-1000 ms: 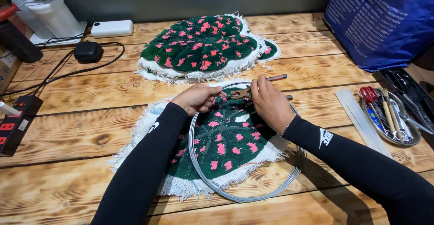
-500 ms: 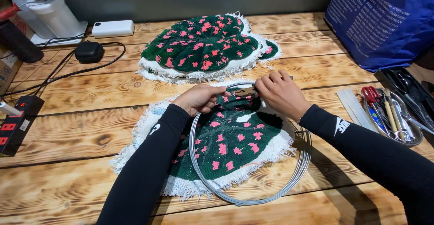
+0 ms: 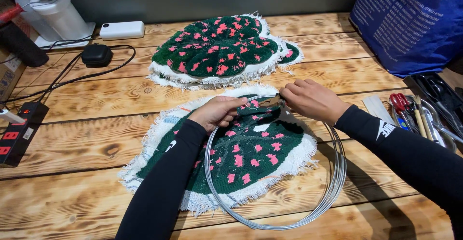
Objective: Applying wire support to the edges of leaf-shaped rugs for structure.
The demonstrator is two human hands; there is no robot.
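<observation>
The left hand (image 3: 219, 112) is closed, pinching the top edge of a green tufted mat with pink spots (image 3: 251, 153) and the coil of grey wire (image 3: 294, 216) that lies over it. The right hand (image 3: 308, 98) is also closed, gripping the same wire and a small brown piece at the top of the coil, just beside the left hand. The mat lies flat on the wooden worktop (image 3: 87, 182), in the middle. Behind it is a stack of similar mats (image 3: 217, 47). At the right stands a metal tray (image 3: 451, 146) with red-handled scissors (image 3: 400, 102).
</observation>
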